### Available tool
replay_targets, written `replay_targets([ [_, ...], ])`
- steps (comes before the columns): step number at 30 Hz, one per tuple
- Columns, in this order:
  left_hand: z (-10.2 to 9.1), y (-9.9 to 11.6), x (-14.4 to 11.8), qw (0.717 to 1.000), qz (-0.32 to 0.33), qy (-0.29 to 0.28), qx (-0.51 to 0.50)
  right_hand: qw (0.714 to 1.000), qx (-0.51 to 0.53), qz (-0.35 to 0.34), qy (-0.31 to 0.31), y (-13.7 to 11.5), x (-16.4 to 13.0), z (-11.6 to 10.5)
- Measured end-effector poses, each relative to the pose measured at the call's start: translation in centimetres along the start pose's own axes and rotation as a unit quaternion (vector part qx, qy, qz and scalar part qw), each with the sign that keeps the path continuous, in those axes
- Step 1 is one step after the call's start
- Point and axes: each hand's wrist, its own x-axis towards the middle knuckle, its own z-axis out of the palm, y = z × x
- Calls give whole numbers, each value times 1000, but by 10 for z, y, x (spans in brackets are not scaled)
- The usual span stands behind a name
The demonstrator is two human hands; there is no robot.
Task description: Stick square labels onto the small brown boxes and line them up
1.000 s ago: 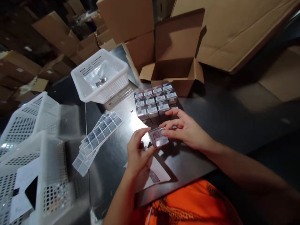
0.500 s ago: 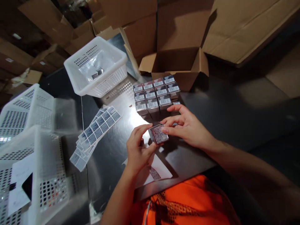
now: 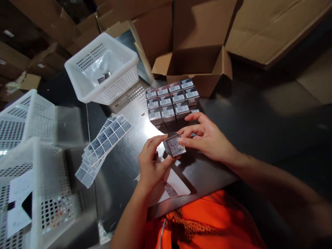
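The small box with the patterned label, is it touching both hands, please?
Touching: the head view shows left hand and right hand fingertips pressed on the small box.

Your dark table [image 3: 259, 131] carries a white basket [image 3: 103, 69] at its far left, label sheets [image 3: 103, 148] beside stacked small boxes [image 3: 168, 103], and an open carton [image 3: 197, 65] behind.

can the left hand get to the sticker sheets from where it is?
Probably yes. The sticker sheets lie flat on the table just left of the left hand, nothing between them. But that hand and the right hand both grip the small box, so it must let go first.
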Motion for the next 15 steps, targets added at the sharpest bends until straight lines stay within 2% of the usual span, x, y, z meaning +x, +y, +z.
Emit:
replay_targets([
  [9,0,-1,0,1000,12,1,-6,1000,27,-11,-1,3,0,0],
  [15,2,-1,0,1000,24,5,-8,999,1,-37,33,4,-4,7],
])
